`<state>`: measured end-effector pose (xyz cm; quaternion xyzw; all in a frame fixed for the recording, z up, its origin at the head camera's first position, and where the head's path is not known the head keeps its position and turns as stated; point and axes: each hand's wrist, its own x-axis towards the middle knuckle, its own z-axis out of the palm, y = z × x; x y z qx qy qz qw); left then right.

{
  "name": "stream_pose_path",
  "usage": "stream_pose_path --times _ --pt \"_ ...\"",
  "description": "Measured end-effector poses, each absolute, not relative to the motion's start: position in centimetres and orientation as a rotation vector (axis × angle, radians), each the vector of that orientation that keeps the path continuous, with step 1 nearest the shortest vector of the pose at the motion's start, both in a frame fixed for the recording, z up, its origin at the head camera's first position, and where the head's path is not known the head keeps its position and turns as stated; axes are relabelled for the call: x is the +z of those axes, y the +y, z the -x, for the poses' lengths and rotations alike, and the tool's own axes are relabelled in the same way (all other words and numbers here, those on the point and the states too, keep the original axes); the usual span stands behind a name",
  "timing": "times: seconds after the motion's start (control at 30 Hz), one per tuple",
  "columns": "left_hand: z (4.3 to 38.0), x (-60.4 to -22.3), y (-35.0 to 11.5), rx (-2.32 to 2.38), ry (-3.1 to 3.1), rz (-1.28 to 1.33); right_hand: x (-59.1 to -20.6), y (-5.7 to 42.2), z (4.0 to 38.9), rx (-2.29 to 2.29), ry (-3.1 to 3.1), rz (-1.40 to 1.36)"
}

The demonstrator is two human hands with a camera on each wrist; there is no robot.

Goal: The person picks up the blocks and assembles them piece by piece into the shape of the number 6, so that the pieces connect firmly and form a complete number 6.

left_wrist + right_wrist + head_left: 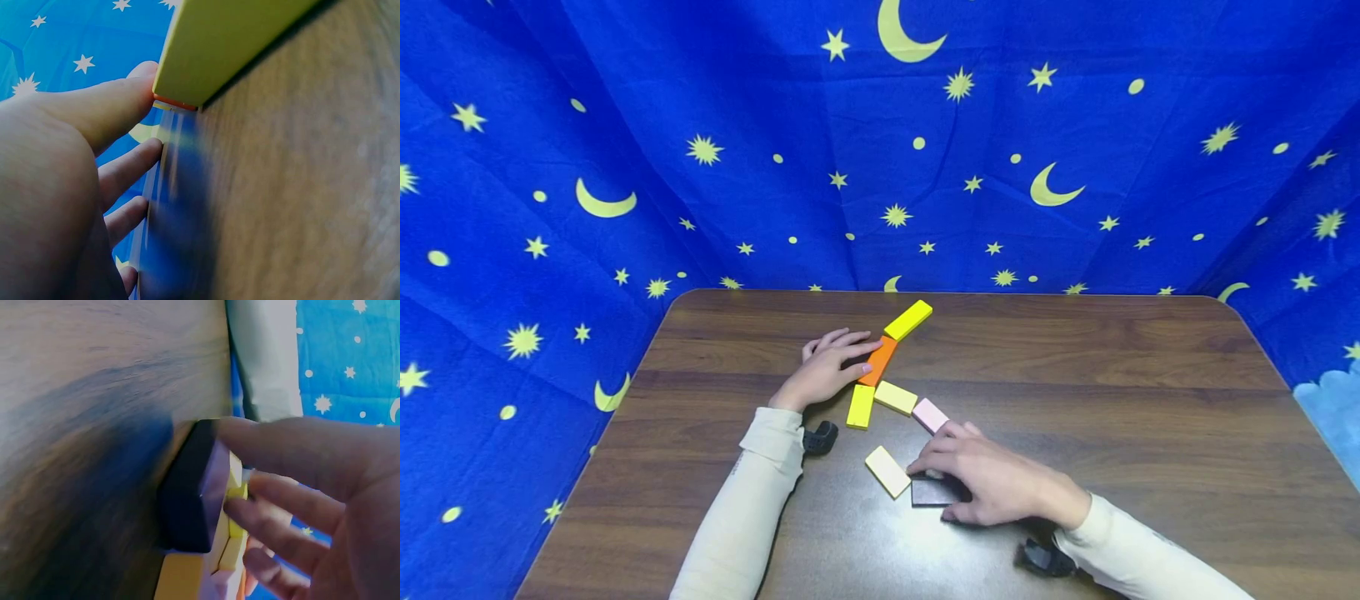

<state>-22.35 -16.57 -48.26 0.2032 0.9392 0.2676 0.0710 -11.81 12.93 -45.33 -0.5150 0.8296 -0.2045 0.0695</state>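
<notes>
In the head view my left hand has its fingers stretched out, with thumb and index fingertips touching the left side of an orange block. A yellow block adjoins the orange one's far end; another yellow block and a pale yellow block sit at its near end. A pink block continues from the pale yellow one. My right hand holds a black block on the table, thumb on its near side, fingers on its far side. Touching its left end is a cream block.
All the blocks lie flat on a brown wooden table. Behind it hangs a blue curtain with moons and stars. Black wrist devices are by both cuffs.
</notes>
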Motion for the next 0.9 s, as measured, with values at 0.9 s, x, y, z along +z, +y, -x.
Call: stream_pose_path --times 0.9 --pt "22.5 -48.3 -16.6 0.802 2.818 -0.617 -45.9 7.1 12.0 -0.418 2.694 1.412"
